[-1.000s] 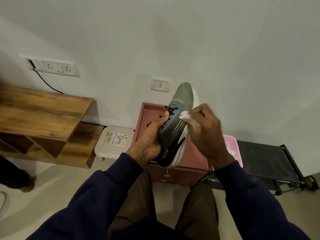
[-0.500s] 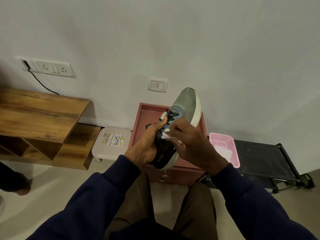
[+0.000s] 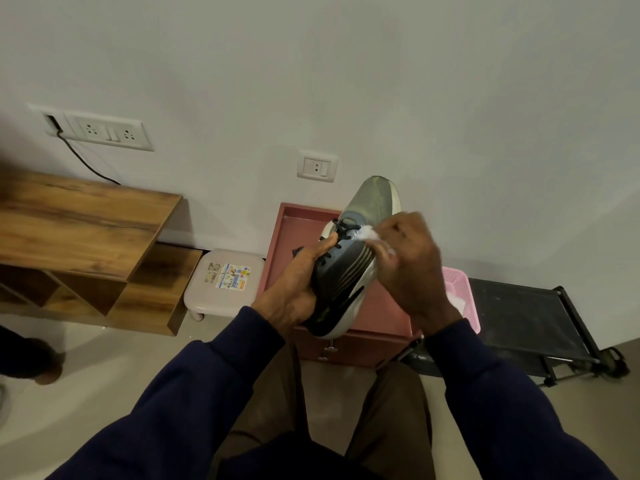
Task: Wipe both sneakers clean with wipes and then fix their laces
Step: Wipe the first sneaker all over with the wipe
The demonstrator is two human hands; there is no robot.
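Since only one sneaker (image 3: 349, 271) is in view, held up in the air over the red cabinet (image 3: 298, 230), I'd say we're mid-wipe on the first shoe and the lace fixing hasn't started. The left hand (image 3: 294, 289) grips it from the heel end, fingers wrapped round the upper and thumb up by the black laces (image 3: 341, 233), with the toe pointing away at the wall. The right hand (image 3: 412, 268) has its fingers pinched on a crumpled white wipe (image 3: 369, 234), pressed to the side panel just beside the eyelets. The upper looks like greenish-grey knit mesh at the toe, then a smoother dark panel with pale stripes, over a thick white foam sole, so grime probably hides in the weave and along the sole edge. The next move, I reckon, calls for firm strokes down the side and sole while the left hand turns the shoe. A pink plastic basket (image 3: 464, 282) with lattice walls sits behind the right wrist. There's something white in it, maybe more wipes, can't tell.
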